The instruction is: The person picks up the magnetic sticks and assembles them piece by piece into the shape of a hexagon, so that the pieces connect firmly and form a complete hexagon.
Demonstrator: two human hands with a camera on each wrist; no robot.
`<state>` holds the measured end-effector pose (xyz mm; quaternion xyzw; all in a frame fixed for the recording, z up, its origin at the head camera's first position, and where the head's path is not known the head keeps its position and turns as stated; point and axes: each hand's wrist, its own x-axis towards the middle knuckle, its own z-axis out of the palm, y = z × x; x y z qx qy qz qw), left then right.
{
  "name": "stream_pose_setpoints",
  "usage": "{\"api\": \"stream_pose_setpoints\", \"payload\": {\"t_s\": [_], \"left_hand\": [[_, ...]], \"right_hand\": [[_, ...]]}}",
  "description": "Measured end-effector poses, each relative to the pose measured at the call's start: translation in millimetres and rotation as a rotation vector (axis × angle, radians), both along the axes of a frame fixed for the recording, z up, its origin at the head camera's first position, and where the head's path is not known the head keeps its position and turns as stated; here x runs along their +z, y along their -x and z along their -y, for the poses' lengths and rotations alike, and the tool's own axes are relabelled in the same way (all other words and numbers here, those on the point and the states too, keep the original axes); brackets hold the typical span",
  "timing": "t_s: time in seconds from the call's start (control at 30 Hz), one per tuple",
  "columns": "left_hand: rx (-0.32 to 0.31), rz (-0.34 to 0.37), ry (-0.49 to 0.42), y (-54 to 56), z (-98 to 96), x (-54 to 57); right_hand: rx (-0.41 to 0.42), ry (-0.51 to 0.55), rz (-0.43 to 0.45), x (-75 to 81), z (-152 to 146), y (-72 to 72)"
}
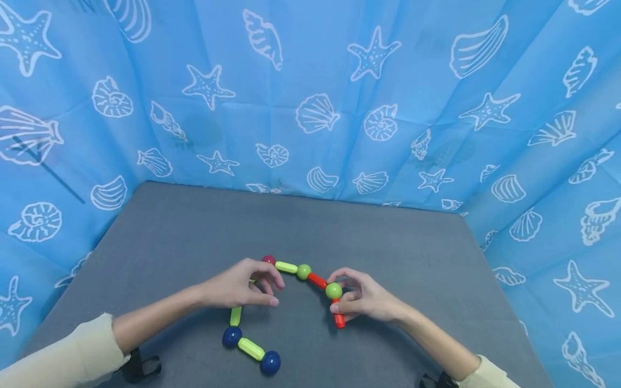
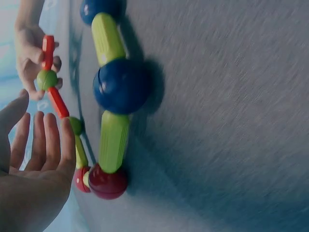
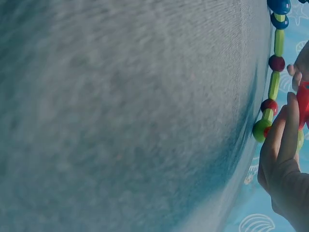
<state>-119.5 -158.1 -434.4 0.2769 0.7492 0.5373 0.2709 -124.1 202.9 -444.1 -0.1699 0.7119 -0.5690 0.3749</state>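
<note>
A chain of magnetic building sticks and balls lies in an open curve on the grey table. My right hand (image 1: 365, 299) pinches a red stick (image 1: 339, 320) at the chain's right end, fingers beside the green ball (image 1: 333, 291). A second red stick (image 1: 317, 281) runs from that ball to another green ball (image 1: 303, 271). Over the chain's left part hovers my left hand (image 1: 240, 285), fingers loosely bent around nothing, hiding some pieces. Yellow-green sticks (image 1: 251, 349) link blue balls (image 1: 270, 363) in front; a dark red ball (image 2: 108, 181) shows in the left wrist view.
Grey fabric covers the table (image 1: 398, 242). A blue curtain (image 1: 310, 145) printed with white shells and starfish hangs behind and on both sides. Black straps (image 1: 140, 367) sit at the wrists near the cream sleeves (image 1: 73, 350).
</note>
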Motion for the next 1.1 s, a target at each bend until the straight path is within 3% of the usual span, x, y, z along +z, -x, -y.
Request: {"api": "stream_pose_setpoints", "payload": {"t_s": [0.37, 0.7, 1.1], "left_hand": [[-0.054, 0.072, -0.020, -38.3, 25.5, -2.8], [-0.073, 0.303, -0.116, -61.9, 46.3, -19.4], [0.047, 0.274, -0.139, -67.4, 40.7, -33.5]], "right_hand": [[-0.051, -0.001, -0.069, -1.3, 11, 0.3], [-0.064, -0.020, -0.101, -3.8, 13, 6.2], [-0.056, -0.004, -0.125, -3.4, 19, 16.8]]}}
